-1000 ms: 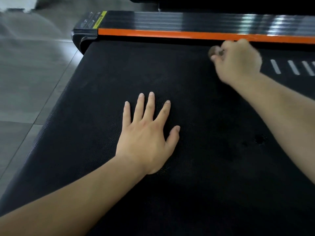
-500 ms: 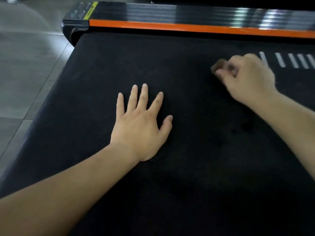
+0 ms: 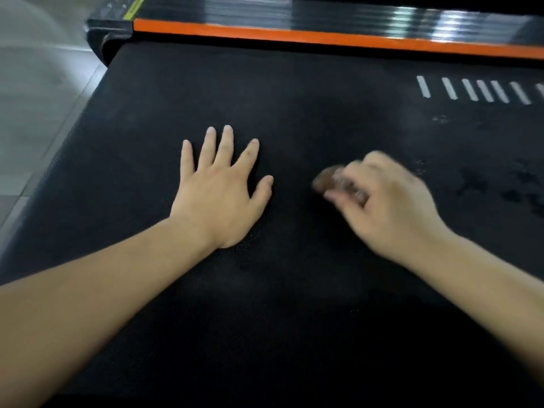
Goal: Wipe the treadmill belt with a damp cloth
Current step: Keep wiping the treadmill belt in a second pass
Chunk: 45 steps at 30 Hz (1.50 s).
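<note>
The left hand (image 3: 219,191) lies flat on the treadmill belt (image 3: 294,304), palm down, its fingers straight and spread, left of the belt's middle and well back from the far edge. Just to its right, apart from it, the right hand (image 3: 388,207) is blurred; its fingers curl around a small brownish cloth (image 3: 326,181), which pokes out on the hand's left side and appears to touch the belt, though the blur leaves that contact uncertain. Toward the belt's right edge, beyond the right hand, dark wet-looking patches (image 3: 497,184) mark the surface. Near the far right corner runs a row of short white stripes (image 3: 477,89) printed on the belt. Along the far edge sits an orange strip (image 3: 294,35) backed by a glossy black rail (image 3: 323,10). Grey floor tiles (image 3: 38,92) lie past the belt's left edge.
</note>
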{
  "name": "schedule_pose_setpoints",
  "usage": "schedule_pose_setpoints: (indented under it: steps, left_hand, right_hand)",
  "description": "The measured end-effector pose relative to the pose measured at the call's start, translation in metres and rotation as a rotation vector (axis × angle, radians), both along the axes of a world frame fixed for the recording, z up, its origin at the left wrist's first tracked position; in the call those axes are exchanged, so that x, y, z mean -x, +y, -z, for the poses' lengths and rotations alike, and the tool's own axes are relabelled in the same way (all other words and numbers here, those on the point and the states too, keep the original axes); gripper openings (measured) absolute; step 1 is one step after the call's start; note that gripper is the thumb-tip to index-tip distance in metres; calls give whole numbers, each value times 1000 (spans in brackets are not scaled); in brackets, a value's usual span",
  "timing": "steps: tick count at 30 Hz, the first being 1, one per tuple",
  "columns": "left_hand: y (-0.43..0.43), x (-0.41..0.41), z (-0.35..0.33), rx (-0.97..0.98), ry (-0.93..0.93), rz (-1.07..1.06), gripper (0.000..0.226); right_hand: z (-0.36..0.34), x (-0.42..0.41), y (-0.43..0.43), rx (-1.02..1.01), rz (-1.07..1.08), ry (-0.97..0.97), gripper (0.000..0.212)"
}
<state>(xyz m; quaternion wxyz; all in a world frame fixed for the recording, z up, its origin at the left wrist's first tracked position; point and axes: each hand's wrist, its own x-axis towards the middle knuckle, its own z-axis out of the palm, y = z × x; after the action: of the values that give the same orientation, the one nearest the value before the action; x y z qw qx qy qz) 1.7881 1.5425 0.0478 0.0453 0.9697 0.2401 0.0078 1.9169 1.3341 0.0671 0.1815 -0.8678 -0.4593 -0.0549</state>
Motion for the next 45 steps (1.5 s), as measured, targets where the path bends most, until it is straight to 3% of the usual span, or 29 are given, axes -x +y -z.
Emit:
schedule_pose_setpoints:
  steps: [2,6,7,10,11,14,15,19,20,23,24,28,29,33,34,37,38,42,43,45]
  left_hand:
    - [-1,0,-1,4,-2,-5,74]
    - [-1,3,-3,81,-60,49,68]
    - [-2,5,-4,105,-82,70,69]
    - [-4,6,-7,156,-155,105,67]
    - [-8,6,-9,149,-170,137,63]
    - [-32,-3,-15,126,-159,308,57]
    - [-42,-8,-16,153,-152,329,56]
    - [-73,-30,-12,268,-144,216,51]
    - [-78,-33,-8,246,-136,193,52]
    - [-85,-32,0,180,-128,178,54]
    - [-86,-31,1,172,-124,177,55]
    - [-89,-31,-2,129,-70,168,66]
    - [-89,-31,-3,129,-60,168,66]
    - [-87,-40,-7,227,-80,100,55]
    - [-88,-43,-9,268,-115,56,51]
    - [-94,-50,-7,281,-185,-17,49]
    - [-96,-50,-6,261,-178,-13,52]
    - [-99,-50,-2,188,-76,23,61]
    - [-100,-51,-1,167,-61,28,62]
    - [-102,-52,0,131,-46,37,65]
  right_hand:
    - [-3,3,-15,67,-101,-19,31]
    - [-6,-23,-26,-10,299,-43,28]
    - [-1,-4,-27,-4,259,-82,28]
    - [5,48,-40,19,-132,-12,30]
    - [1,43,-44,41,-144,-29,32]
    - [-7,9,-51,6,177,-16,34]
    - [-7,14,-54,-5,195,-20,33]
    - [3,55,-73,24,-214,-42,32]
    - [0,40,-79,48,-184,-61,30]
    - [-7,-14,-89,-7,264,-26,28]
    - [-5,-9,-91,-27,306,-29,28]
    - [6,44,-93,18,-161,-19,33]
    - [2,30,-94,42,-169,-43,33]
    - [-3,-40,-89,-25,325,-41,30]
    - [-2,-31,-86,-43,301,-42,29]
    - [5,13,-81,2,-85,-32,31]
    - [2,3,-81,22,-99,-24,32]
    - [-7,-86,-77,-20,418,-37,30]
    - [-4,-84,-73,-24,443,-67,29]
    - [6,-54,-60,-1,271,-145,26]
